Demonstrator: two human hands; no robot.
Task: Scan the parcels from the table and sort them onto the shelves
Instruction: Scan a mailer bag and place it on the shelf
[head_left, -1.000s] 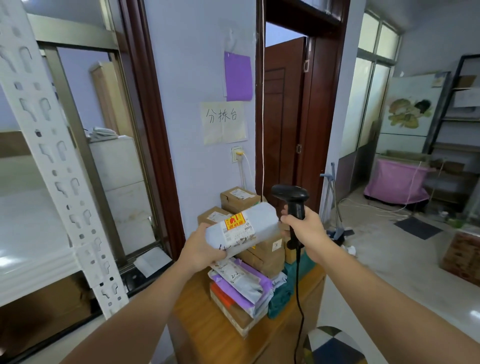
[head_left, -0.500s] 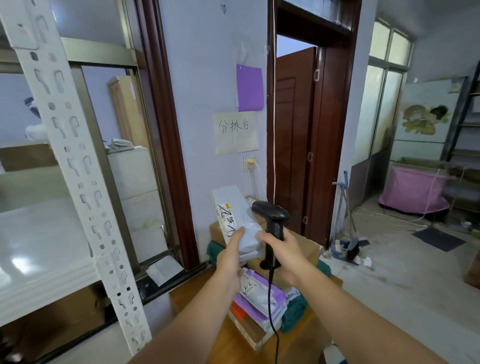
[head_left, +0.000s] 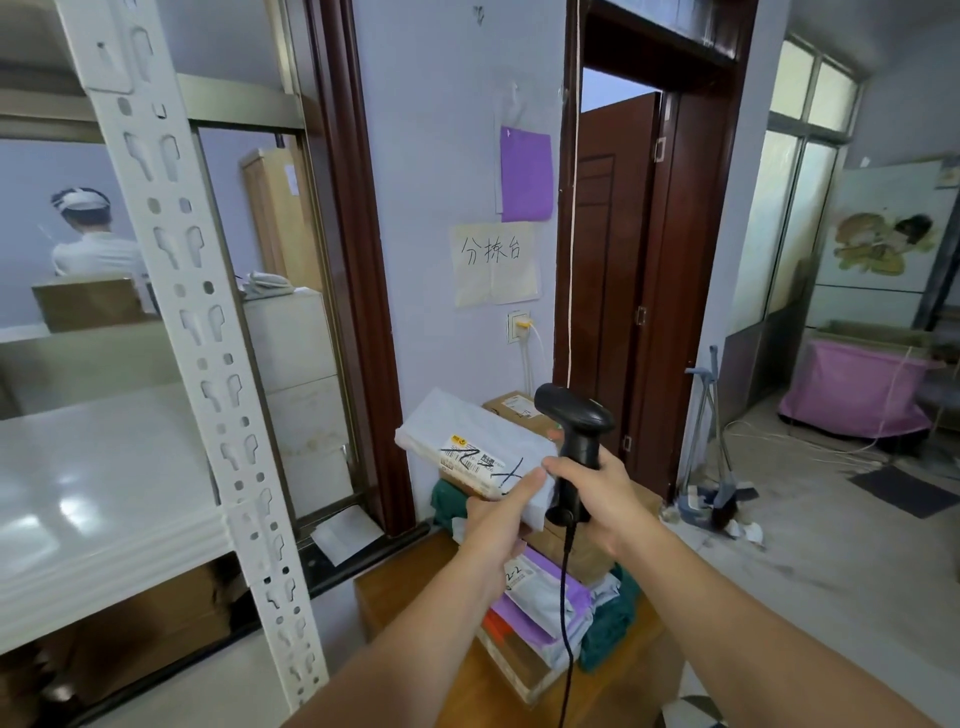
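We hold a white parcel (head_left: 475, 457) above the worktop (head_left: 613, 691), our left hand (head_left: 498, 517) curled under its near end, thumb on top beside the label. It looks light and soft, a slick plastic bag likely to sag, so we judge a grip nearer its middle safer. Our right hand (head_left: 597, 488) wraps the scanner (head_left: 574, 441) handle. More parcels (head_left: 540, 597) are heaped on the wooden worktop; a white shelf (head_left: 93, 499) stands to the left, a doorway (head_left: 618, 291) behind.
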